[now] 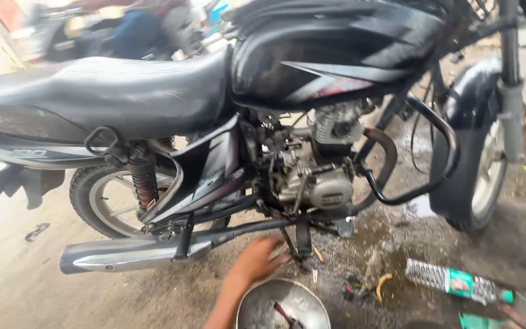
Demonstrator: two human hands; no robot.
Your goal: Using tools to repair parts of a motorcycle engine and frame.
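Left hand empty, fingers loosely spread, stretched over the metal bowl toward the motorcycle's underside.

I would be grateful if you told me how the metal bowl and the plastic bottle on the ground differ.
The metal bowl is round, shiny and opaque; the plastic bottle is long, slim and clear with a green label. The bowl sits upright and open under the left hand, with a dark tool inside; the bottle lies on its side, apart to the right, near fingertips at the frame's edge. Both rest on the wet ground by the motorcycle.
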